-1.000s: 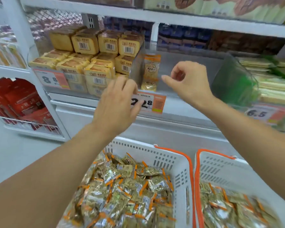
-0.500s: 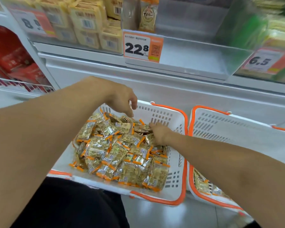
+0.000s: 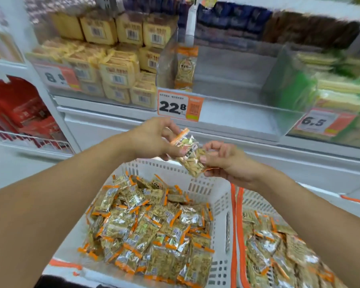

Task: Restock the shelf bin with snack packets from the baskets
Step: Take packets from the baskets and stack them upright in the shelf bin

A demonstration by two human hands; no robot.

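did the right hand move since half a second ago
Yes. The right hand came up out of the left basket, where it was among the packets, and now holds a snack packet above the basket's far rim with the left hand.

Two white baskets (image 3: 208, 190) with orange rims are seen, each heaped with snack packets (image 3: 146, 225) too many to be counted. One packet (image 3: 190, 154) is held between two hands (image 3: 154, 140). One packet (image 3: 185, 67) is stood in the clear shelf bin (image 3: 237, 113). Three price tags (image 3: 178, 106) are fixed along the shelf's front edge.
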